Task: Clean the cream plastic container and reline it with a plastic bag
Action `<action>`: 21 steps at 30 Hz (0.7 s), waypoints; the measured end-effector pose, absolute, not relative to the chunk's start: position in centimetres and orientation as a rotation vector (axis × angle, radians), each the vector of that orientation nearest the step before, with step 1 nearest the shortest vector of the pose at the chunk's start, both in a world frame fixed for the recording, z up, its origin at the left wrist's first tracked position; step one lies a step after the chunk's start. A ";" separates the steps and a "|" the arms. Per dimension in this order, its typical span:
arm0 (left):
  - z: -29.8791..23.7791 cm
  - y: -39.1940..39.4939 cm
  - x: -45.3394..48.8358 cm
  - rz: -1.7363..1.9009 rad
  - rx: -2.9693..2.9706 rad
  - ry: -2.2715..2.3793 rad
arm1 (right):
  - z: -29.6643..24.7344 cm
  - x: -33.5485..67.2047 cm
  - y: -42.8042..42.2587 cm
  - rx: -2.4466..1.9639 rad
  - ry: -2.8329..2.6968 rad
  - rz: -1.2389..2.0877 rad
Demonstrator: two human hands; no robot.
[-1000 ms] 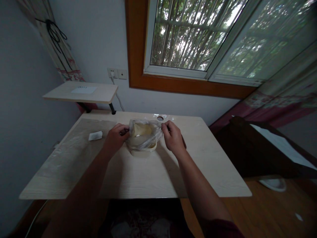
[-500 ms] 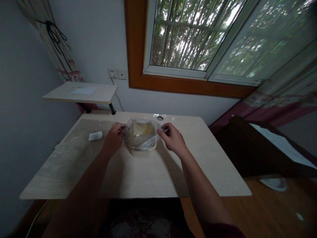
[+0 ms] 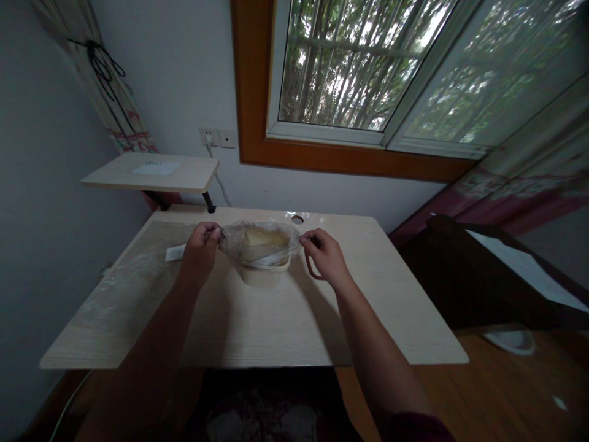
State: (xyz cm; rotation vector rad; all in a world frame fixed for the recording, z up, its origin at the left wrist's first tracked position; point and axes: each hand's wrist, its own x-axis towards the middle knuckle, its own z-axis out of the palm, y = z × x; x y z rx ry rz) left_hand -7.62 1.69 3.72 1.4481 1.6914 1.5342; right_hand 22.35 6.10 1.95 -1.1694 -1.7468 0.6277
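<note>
A clear plastic bag (image 3: 232, 242) is stretched across a small cream-coloured bin (image 3: 262, 278) on the desk. My left hand (image 3: 202, 245) pinches the bag's left edge, pulled out past the bin's side. At the opposite edge, my right hand (image 3: 324, 253) grips the bag between thumb and forefinger, with its other fingers loosely curled. Through the film, the bin's yellowish inside shows between the two hands. Folds of plastic hide most of the bin's rim; part of its front right rim is visible.
A small white paper slip (image 3: 175, 253) lies beside my left hand on the pale wooden desk (image 3: 386, 313). A raised shelf (image 3: 193, 175) with a paper label stands at the back left. A cable hole (image 3: 297, 220) is near the desk's back edge.
My left hand has moved left and slightly up, drawing the bag's edge outward. The bag now spans wider, and more of the bin's front shows. My right hand has shifted only slightly.
</note>
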 end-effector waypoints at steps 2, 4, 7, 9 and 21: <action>3.8 1.7 -7.7 1.577 1.431 1.700 | 1.9 22.4 6.2 -1.164 -1.707 0.674; 3.8 1.7 -7.8 1.591 1.431 1.703 | 1.9 22.4 6.2 -1.152 -1.679 0.707; 3.7 1.6 -8.1 1.619 1.551 1.677 | 2.0 22.2 6.0 -1.107 -1.640 0.770; 3.6 1.6 -8.2 1.654 1.697 1.628 | 2.3 21.9 5.8 -1.057 -1.612 0.834; 2.3 0.8 -9.4 1.447 0.990 1.247 | 3.2 21.4 4.5 -0.972 -1.282 1.181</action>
